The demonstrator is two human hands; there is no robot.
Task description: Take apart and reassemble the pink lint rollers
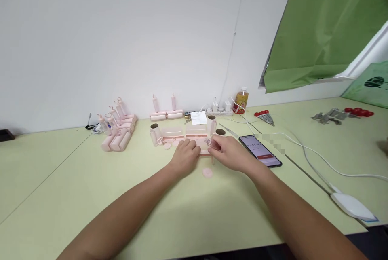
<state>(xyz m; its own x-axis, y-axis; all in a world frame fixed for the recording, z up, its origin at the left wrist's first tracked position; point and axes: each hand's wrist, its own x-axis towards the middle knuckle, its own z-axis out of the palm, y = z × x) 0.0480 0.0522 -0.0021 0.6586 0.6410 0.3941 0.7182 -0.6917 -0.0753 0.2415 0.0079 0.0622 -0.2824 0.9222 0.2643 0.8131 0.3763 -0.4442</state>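
Observation:
In the middle of the table lies an opened pale pink box [201, 143] with its lid raised behind. My left hand [186, 155] is closed, its curled fingers at the box's left front side. My right hand [228, 151] pinches a small clear pinkish piece [208, 141] above the right side of the box; its exact kind is too small to tell. A flat pink disc [207, 172] lies on the table in front. Left of the box are a second open pink box [172, 136] and a clear pinkish tube [154, 138].
Several finished-looking pink cases with upright tubes [117, 130] stand at the left, two more cases [166, 115] by the wall. Cardboard-cored rolls [220, 132] stand behind my right hand. To the right lie a phone [260, 151], white cables [321, 161] and red-ended metal tools [265, 117].

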